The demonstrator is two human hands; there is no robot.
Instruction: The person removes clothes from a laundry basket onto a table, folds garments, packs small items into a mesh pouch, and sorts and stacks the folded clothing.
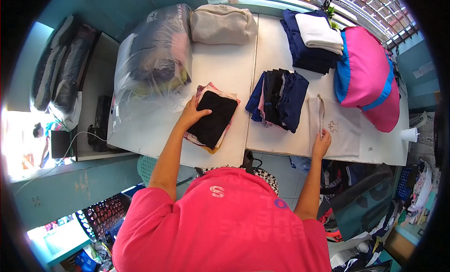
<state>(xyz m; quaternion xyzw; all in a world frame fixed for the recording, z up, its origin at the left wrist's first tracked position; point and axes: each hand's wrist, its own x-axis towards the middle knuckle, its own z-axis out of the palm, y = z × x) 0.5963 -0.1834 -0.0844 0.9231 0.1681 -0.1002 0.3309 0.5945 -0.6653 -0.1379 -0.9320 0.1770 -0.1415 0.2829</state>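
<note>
My left hand (190,115) grips the left edge of a stack of folded clothes (217,94), its thumb on the black folded garment (213,119) on top. Pink, white and yellow edges show beneath the black cloth. My right hand (320,144) is closed on the lower end of a zipper-like strip (321,111) along the left part of a white zip bag (344,129). The bag lies flat and has a small printed design. Between my hands stands a bundle of dark folded clothes (279,101), mostly navy and black.
A large clear plastic bag of clothes (159,51) and a grey zipped pouch (224,24) sit at the back left. Navy folded clothes (307,51) with a white folded cloth (320,33), a pink-and-blue bag (368,70) and a white cup (409,134) are on the right.
</note>
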